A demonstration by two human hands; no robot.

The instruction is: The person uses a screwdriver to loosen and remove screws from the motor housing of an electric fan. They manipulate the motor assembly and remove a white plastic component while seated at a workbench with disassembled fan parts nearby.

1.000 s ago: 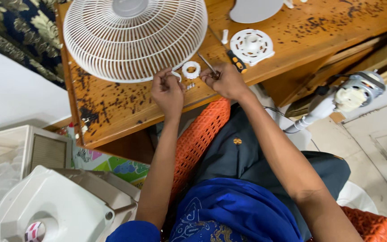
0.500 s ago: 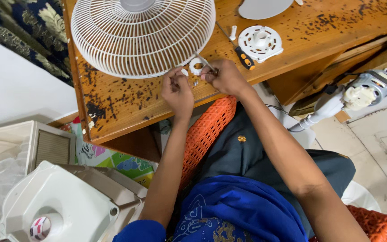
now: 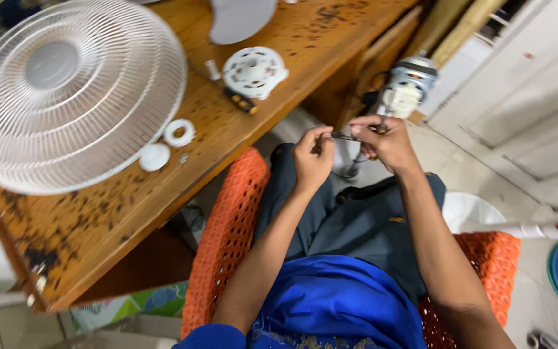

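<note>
Fan parts on wooden table; both hands off its edge, at centre frame.

Upper left: white fan grille (image 3: 66,90) overhanging the wooden table (image 3: 98,232) edge; white ring (image 3: 179,132) and cap (image 3: 155,157) beside it. Centre: left hand (image 3: 312,158) and right hand (image 3: 385,142) pinch a thin dark rod (image 3: 343,136) over the lap, just below the fan motor (image 3: 405,87). Open floor right.
</note>
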